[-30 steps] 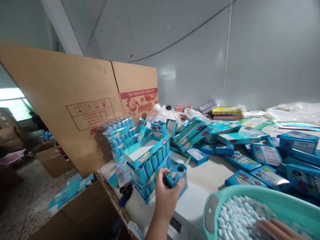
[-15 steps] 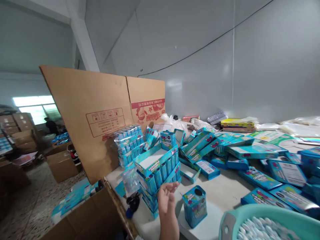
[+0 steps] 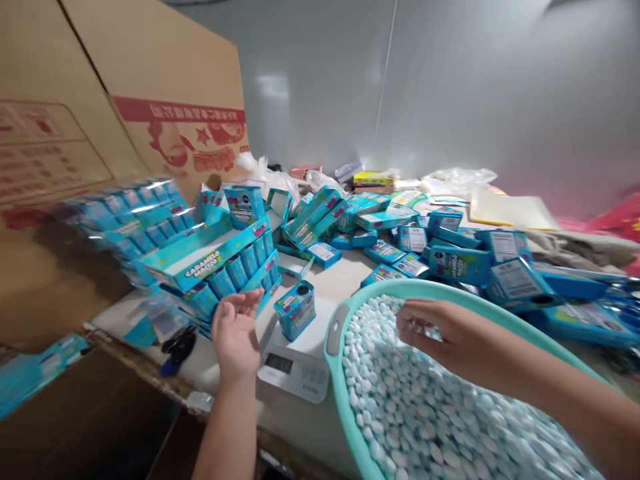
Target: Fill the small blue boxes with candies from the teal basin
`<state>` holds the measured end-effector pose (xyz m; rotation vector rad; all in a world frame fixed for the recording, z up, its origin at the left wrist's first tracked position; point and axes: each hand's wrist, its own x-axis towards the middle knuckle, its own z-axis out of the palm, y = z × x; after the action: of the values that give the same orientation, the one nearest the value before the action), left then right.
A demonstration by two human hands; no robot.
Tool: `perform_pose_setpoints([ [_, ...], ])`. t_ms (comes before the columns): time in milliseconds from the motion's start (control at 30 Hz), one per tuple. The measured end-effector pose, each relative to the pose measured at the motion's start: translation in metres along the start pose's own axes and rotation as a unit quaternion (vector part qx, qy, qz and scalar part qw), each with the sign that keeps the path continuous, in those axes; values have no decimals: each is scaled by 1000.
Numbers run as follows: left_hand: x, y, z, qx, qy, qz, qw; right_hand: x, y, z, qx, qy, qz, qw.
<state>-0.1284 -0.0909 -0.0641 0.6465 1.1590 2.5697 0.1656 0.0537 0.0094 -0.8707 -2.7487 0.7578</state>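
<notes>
Carton (image 3: 195, 73) stands upright at left, apparently as backing for the goods before it. Basin (image 3: 395, 289) sits front right, presumably to keep its contents within short reach. Stack (image 3: 210, 263) of trays is set behind the left hand, likely to save table space. Scale (image 3: 307, 383) lies between stack and basin, convenient to both hands; its display is unreadable.

Right hand (image 3: 437, 327): over the basin, fingers curled at the candies (image 3: 415, 413); whether any are gripped, cannot tell. Left hand (image 3: 239, 337): empty, fingers loosely bent and parted, palm turned toward the tin (image 3: 296, 310) but apart from it. Tin stands upright on the scale, judged stable.

Clearances: the table (image 3: 345, 273) shows a bare strip behind the tin. Left hand's gap beside the stack is narrow. Basin rim stands near the tin's right. Scissors (image 3: 179, 348) lie close to the front edge.
</notes>
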Motion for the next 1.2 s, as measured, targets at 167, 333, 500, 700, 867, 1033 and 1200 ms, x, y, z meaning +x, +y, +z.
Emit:
perform_pose_setpoints([
  [167,-1,0,1,15,-2,17,1000,-5,-3,-10,22,-16,-4,1000],
  [333,-3,0,2,29,-11,7,999,-8,-1,-13,22,-11,8,1000],
  [500,-3,0,2,34,-17,12,999,-6,-3,-9,25,-40,6,999],
  [700,-5,2,3,97,-71,-1,993,-7,-3,-8,23,-50,11,998],
  [867,-12,-6,7,261,-176,-61,947,-7,-4,-9,26,-36,6,999],
  [1033,-16,-19,5,406,-181,-31,895,-3,-2,-9,36,-32,-2,999],
  [1200,-10,12,21,476,-256,225,811,0,5,-7,44,-25,0,999],
])
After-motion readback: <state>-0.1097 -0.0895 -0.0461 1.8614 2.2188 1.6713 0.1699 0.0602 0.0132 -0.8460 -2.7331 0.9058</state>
